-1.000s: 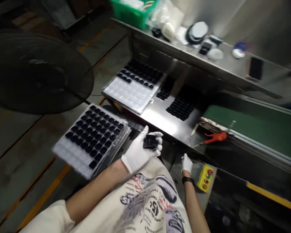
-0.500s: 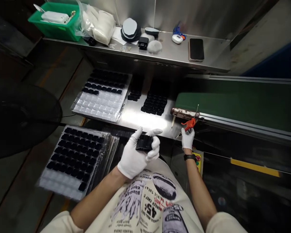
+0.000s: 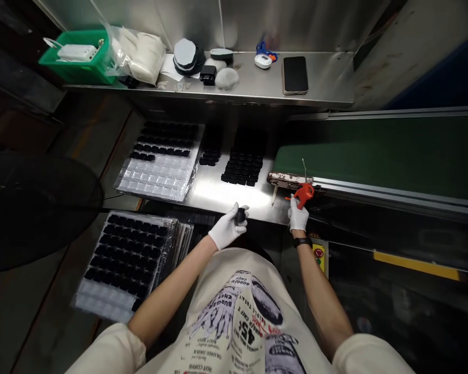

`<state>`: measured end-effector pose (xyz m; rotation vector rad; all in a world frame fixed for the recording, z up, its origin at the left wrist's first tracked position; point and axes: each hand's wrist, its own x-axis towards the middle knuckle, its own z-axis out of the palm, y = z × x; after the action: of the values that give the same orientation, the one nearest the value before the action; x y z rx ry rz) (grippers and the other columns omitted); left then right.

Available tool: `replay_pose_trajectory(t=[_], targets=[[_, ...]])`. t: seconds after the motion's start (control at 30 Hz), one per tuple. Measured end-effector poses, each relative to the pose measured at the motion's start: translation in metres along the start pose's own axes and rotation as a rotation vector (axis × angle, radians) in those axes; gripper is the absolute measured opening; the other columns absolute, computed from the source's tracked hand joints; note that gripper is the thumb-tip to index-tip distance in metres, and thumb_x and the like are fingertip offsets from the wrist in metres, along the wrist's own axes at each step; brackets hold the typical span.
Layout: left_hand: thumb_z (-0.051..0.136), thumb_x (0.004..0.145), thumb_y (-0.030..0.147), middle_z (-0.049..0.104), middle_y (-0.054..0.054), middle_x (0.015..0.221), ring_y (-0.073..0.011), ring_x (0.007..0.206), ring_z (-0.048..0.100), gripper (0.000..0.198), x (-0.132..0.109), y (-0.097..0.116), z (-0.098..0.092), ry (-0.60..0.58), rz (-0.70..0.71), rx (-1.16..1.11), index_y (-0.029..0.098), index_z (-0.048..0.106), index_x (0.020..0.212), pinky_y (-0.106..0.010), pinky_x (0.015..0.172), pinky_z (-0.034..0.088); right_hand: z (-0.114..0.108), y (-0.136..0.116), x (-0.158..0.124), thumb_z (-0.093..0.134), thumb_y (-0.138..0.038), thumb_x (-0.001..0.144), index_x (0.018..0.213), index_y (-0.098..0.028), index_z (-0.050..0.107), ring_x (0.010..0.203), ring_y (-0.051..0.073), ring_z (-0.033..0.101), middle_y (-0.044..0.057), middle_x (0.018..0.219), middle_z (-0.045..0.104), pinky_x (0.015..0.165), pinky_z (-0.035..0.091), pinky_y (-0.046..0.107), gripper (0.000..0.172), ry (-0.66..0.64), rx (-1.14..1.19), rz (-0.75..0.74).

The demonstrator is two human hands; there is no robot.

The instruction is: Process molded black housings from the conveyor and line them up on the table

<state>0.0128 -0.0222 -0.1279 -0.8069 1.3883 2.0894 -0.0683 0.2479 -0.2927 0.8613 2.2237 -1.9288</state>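
My left hand (image 3: 226,228), in a white glove, is closed on a small black plastic part (image 3: 240,215) in front of the bench edge. My right hand (image 3: 298,214), also gloved, grips an orange air blow gun (image 3: 305,195) whose thin metal nozzle points up and away, by the end of the conveyor. Beyond my left hand, rows of black parts (image 3: 242,169) lie on the steel bench (image 3: 210,196). To their left is a clear blister tray (image 3: 156,179) with black parts in its far rows.
At lower left, another tray (image 3: 101,301) of black parts sits on a stack. A green conveyor belt (image 3: 374,156) runs off right. The shelf above holds a green bin (image 3: 78,72), a bag (image 3: 144,54) and a phone (image 3: 295,75). A dark fan (image 3: 39,208) stands left.
My left hand has moved forward, away from my body, with the black part, which has turned in my fingers. My right hand still holds the blow gun, its nozzle now tilted leftward. The view has shifted.
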Motion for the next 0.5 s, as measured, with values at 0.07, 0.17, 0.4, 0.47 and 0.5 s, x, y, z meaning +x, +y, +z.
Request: replay_pose_trajectory(t=[0.07,0.17,0.4,0.47,0.5], targets=[[0.069,0.108,0.047,0.066,-0.009,0.101,-0.0153,0.081,0.055,0.034,0.047,-0.015,-0.02,0.146,0.008,0.232,0.014,0.068,0.116,-0.026,0.071,0.047,-0.009,-0.008,-0.013,0.07,-0.062,0.097,0.13,-0.008,0.075,0.053,0.011,0.044,-0.006,0.062,0.056,0.053,0.035,0.031,0.063,0.018,0.071,-0.025],[0.081,0.1,0.035,0.069,-0.01,0.106,-0.0195,0.094,0.061,0.029,0.11,-0.027,-0.045,0.271,0.009,0.501,0.013,0.067,0.111,-0.033,0.086,0.052,-0.027,-0.016,-0.046,0.081,-0.064,0.086,0.137,-0.014,0.075,0.054,0.01,0.045,-0.006,0.067,0.06,0.052,0.035,0.029,0.071,0.039,0.202,-0.047],[0.08,0.101,0.038,0.073,-0.01,0.127,-0.0248,0.113,0.07,0.03,0.188,-0.036,-0.084,0.192,0.076,0.944,0.015,0.073,0.119,-0.047,0.105,0.059,-0.057,-0.01,-0.158,0.086,-0.071,0.08,0.124,-0.015,0.081,0.051,0.012,0.044,-0.004,0.063,0.056,0.048,0.035,0.027,0.071,-0.01,0.011,0.109],[0.08,0.101,0.038,0.071,-0.011,0.137,-0.026,0.118,0.069,0.036,0.197,-0.039,-0.096,0.181,0.109,1.014,0.016,0.071,0.127,-0.048,0.107,0.058,-0.054,-0.004,-0.183,0.085,-0.072,0.078,0.111,-0.016,0.083,0.055,0.016,0.052,0.0,0.063,0.061,0.053,0.044,0.031,0.066,0.028,-0.132,0.137],[0.08,0.101,0.038,0.069,-0.012,0.141,-0.0266,0.121,0.069,0.039,0.2,-0.039,-0.102,0.187,0.124,1.047,0.016,0.07,0.131,-0.049,0.109,0.057,-0.05,0.0,-0.194,0.085,-0.071,0.078,0.108,-0.016,0.083,0.06,0.019,0.059,0.003,0.068,0.067,0.059,0.05,0.033,0.063,0.039,-0.186,0.127]])
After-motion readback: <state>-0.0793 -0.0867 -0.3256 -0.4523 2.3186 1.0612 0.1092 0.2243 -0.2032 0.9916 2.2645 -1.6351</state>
